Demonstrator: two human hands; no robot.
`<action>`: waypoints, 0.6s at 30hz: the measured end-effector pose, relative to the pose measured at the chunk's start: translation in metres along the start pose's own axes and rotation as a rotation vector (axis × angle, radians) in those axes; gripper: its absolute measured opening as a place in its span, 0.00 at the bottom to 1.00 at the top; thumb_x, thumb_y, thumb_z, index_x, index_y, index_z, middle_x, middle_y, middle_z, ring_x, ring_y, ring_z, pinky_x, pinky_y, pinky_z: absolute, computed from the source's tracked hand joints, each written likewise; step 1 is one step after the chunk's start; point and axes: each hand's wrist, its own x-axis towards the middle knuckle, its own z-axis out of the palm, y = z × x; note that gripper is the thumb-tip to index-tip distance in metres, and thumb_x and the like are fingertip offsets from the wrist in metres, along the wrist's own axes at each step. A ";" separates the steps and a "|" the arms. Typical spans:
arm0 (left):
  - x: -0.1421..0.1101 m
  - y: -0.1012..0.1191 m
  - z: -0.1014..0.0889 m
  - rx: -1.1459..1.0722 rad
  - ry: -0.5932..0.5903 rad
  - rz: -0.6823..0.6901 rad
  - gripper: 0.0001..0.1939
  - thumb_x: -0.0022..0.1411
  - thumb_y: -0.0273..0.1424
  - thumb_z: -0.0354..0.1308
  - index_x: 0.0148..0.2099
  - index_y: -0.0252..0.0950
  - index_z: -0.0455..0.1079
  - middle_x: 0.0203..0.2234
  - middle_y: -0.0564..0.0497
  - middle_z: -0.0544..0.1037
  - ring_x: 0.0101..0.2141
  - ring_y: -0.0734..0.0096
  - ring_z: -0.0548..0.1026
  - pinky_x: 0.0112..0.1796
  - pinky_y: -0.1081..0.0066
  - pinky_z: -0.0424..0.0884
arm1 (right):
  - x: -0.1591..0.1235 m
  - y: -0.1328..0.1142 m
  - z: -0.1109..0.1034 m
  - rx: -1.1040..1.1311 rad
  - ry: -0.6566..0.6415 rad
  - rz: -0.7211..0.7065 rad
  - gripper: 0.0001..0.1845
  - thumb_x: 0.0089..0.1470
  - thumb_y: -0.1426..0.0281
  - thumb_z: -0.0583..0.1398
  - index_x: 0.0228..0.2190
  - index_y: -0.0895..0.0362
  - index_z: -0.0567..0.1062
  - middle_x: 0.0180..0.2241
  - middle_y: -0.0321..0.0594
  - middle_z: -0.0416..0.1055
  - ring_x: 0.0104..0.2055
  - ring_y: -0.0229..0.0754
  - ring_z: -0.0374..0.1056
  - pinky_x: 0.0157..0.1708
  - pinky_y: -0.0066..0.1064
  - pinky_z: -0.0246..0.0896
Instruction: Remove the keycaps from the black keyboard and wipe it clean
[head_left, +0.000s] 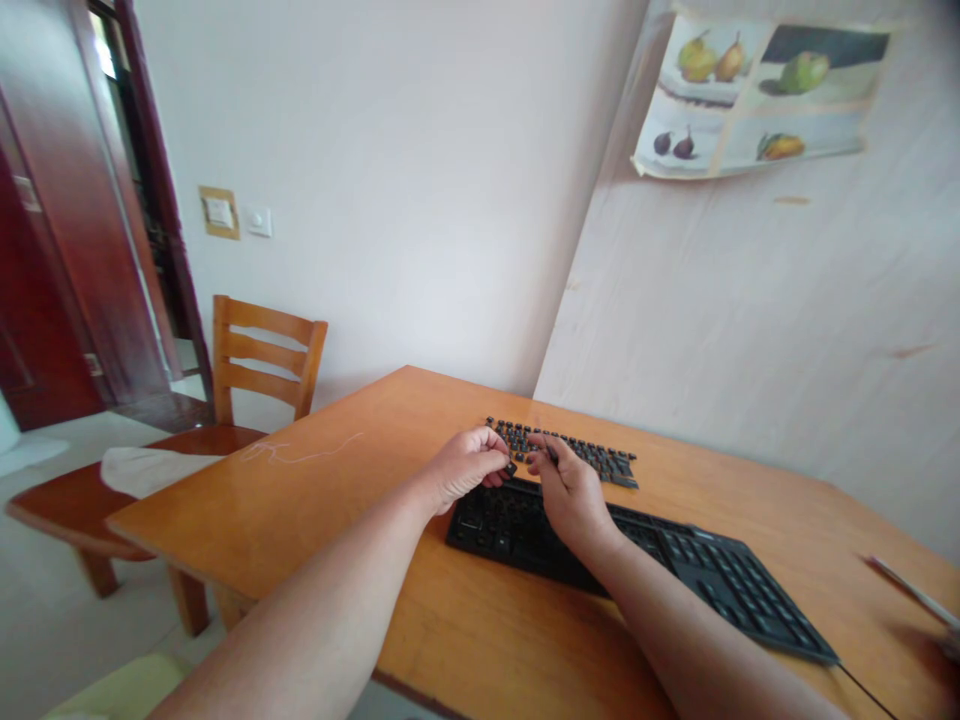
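A small black keycap (511,469) is pinched between the thumb and fingers of my left hand (466,470), above the far left edge of a black keyboard (750,580). My right hand (576,495) is closed around a slim dark tool (552,454), mostly hidden by the fingers; its exact kind I cannot make out. The keyboard lies at a slant on the table, and my right forearm crosses over it. Its left part looks stripped of keys, while keys sit on its right end. Behind both hands, loose black keycaps (611,465) lie in rows.
The wooden table (315,510) meets the wall at the back. A wooden chair (266,350) with a white cloth (154,468) on its seat stands at the left. Pale thread (300,457) lies near the table's left edge. A thin stick-like object (911,590) is at the right.
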 end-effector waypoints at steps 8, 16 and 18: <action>0.000 0.001 -0.001 -0.039 -0.005 0.011 0.08 0.54 0.32 0.58 0.36 0.34 0.66 0.23 0.54 0.74 0.24 0.77 0.71 0.29 0.75 0.67 | -0.003 -0.016 0.001 -0.089 -0.112 0.001 0.14 0.53 0.60 0.58 0.37 0.55 0.75 0.17 0.28 0.59 0.19 0.35 0.55 0.21 0.27 0.48; 0.001 -0.002 0.000 -0.032 -0.019 0.016 0.11 0.53 0.33 0.60 0.38 0.34 0.67 0.23 0.54 0.73 0.23 0.77 0.71 0.28 0.75 0.67 | -0.003 -0.013 0.003 -0.142 -0.133 -0.014 0.12 0.52 0.62 0.59 0.34 0.55 0.78 0.19 0.32 0.65 0.21 0.36 0.58 0.23 0.27 0.50; 0.001 -0.002 0.000 -0.022 -0.027 0.018 0.11 0.54 0.35 0.60 0.38 0.34 0.67 0.24 0.54 0.74 0.24 0.76 0.72 0.28 0.74 0.68 | -0.003 -0.012 0.003 -0.143 -0.142 -0.001 0.12 0.52 0.63 0.58 0.34 0.55 0.78 0.19 0.32 0.67 0.21 0.36 0.59 0.23 0.27 0.50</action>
